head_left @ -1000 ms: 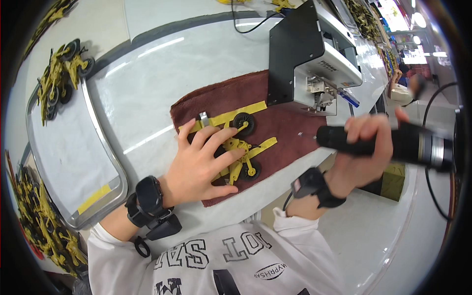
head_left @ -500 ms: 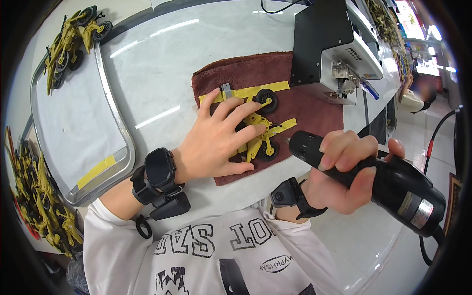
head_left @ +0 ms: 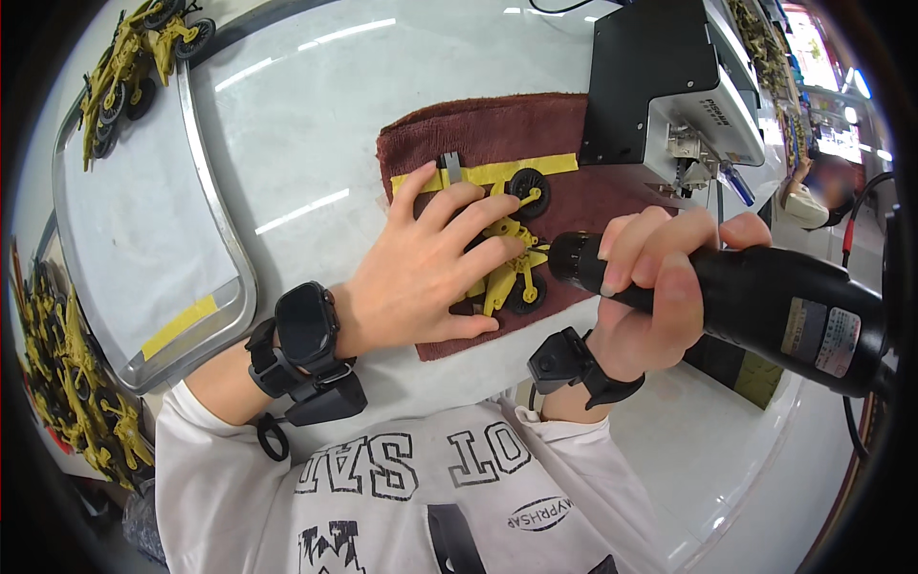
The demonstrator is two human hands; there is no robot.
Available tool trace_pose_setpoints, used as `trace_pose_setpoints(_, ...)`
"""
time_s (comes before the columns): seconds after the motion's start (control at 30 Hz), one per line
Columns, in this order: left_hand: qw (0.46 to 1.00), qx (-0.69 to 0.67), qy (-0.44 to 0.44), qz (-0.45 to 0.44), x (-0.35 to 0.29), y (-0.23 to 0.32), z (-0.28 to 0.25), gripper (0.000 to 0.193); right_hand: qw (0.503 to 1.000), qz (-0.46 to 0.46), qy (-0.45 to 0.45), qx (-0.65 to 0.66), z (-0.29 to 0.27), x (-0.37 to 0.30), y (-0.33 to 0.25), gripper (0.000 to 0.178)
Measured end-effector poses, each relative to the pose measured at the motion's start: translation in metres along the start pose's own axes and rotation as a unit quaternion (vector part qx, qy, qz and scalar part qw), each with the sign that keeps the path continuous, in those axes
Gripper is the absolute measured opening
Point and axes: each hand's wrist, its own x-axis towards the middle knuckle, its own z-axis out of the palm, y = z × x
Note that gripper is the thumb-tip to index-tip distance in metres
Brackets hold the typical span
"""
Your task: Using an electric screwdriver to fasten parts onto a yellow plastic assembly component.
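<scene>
My left hand [head_left: 421, 253] lies spread over a yellow toy vehicle frame [head_left: 502, 277] with black wheels [head_left: 529, 194], its fingers apart and resting on it. Much of the frame is hidden under the palm. My right hand [head_left: 660, 287] is wrapped round a black electric screwdriver [head_left: 765, 301]. Its tip points left and meets the yellow frame close to my left index fingertip; the exact contact point is too small to make out. Under the frame lies a dark red cloth [head_left: 478, 124] with a yellow tape strip [head_left: 516, 170] and a small grey metal piece [head_left: 451, 168].
A black and silver machine [head_left: 650, 86] stands at the cloth's far right. On the left is a metal-rimmed tray [head_left: 222, 220], with yellow toy vehicles [head_left: 134, 77] at its far end. More yellow vehicles [head_left: 76, 373] are heaped beside it. A cable [head_left: 851, 230] hangs at the right.
My right hand has brought the screwdriver left and up, so its tip now reaches the yellow frame. My left hand stays spread on the frame. The view has shifted slightly.
</scene>
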Motion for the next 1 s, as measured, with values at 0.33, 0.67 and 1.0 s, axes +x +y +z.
trace_pose_setpoints(0.33, 1.000, -0.011, 0.011, 0.000, 0.003, 0.000, 0.000, 0.060, 0.999, 0.015, -0.005, -0.031, -0.004, 0.000, -0.016, 0.052)
trace_pose_setpoints(0.67, 1.000, -0.009, 0.019, -0.005, 0.004, 0.002, 0.001, 0.065, 0.971, -0.154, 0.176, -0.044, -0.105, 0.088, -0.056, 0.026)
trace_pose_setpoints(1.0, 0.998, 0.014, 0.028, -0.057, 0.003, 0.005, -0.002, 0.072, 0.996, -0.034, 0.077, -0.013, -0.060, 0.020, -0.036, 0.042)
